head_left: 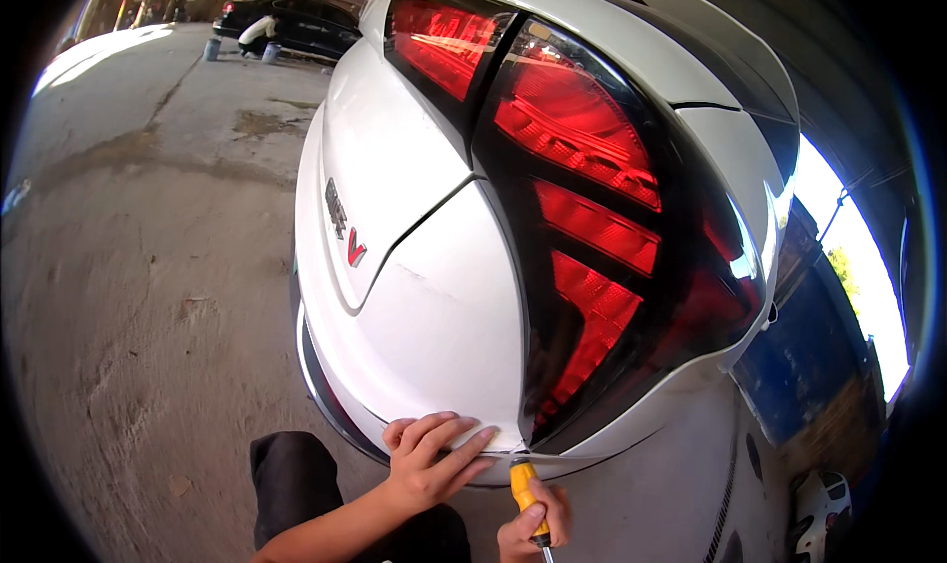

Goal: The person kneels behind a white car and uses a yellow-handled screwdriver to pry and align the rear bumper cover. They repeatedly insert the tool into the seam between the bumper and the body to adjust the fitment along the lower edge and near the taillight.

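The rear corner of a white car (434, 326) fills the middle, with a large red and black tail light (592, 229). My left hand (434, 461) lies on the bumper edge below the light, fingers stretched out against the white panel and holding nothing. Just to its right, my right hand (538, 522) is closed around a yellow-and-black-handled screwdriver (523, 484). The tool's upper end meets the seam at the light's lower corner; I cannot tell whether it enters the gap. A bit of metal shaft shows below my fist.
Concrete floor (148, 336) stretches out at the left. A dark car (296, 25) stands at the far left, where another person (258, 33) crouches between two buckets. Blue panels (804, 366) are at the right, and part of another white vehicle (822, 514) shows at the lower right.
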A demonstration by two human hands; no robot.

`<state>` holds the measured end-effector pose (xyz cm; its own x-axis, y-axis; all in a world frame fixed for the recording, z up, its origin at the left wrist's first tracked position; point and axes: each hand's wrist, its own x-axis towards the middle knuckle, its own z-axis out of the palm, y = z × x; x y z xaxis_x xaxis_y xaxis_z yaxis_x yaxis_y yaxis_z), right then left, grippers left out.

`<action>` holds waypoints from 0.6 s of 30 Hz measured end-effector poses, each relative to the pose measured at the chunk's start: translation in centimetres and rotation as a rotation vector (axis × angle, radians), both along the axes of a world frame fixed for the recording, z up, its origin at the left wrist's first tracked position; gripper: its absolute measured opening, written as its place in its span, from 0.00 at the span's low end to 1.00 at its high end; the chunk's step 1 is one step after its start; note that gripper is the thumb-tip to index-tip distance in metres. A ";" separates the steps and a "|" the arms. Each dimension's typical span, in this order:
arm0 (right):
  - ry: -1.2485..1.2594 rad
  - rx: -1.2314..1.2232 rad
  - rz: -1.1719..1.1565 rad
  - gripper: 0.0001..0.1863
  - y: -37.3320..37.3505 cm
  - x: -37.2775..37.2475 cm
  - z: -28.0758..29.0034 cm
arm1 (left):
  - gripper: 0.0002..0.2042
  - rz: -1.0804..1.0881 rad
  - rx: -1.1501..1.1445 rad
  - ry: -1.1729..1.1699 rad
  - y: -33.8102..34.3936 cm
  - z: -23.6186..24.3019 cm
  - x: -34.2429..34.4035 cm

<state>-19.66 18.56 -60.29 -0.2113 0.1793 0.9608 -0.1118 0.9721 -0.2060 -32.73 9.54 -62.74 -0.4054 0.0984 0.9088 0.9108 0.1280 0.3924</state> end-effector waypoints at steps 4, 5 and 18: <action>0.023 -0.001 0.016 0.18 0.0 -0.1 0.2 | 0.21 -0.002 0.023 0.016 0.4 -0.3 0.0; 0.015 -0.004 0.011 0.19 0.1 0.0 0.3 | 0.20 -0.002 0.025 0.013 0.5 -0.2 0.2; -0.016 0.062 -0.170 0.18 0.5 0.2 -0.5 | 0.21 0.001 -0.015 0.103 0.6 -1.8 -0.8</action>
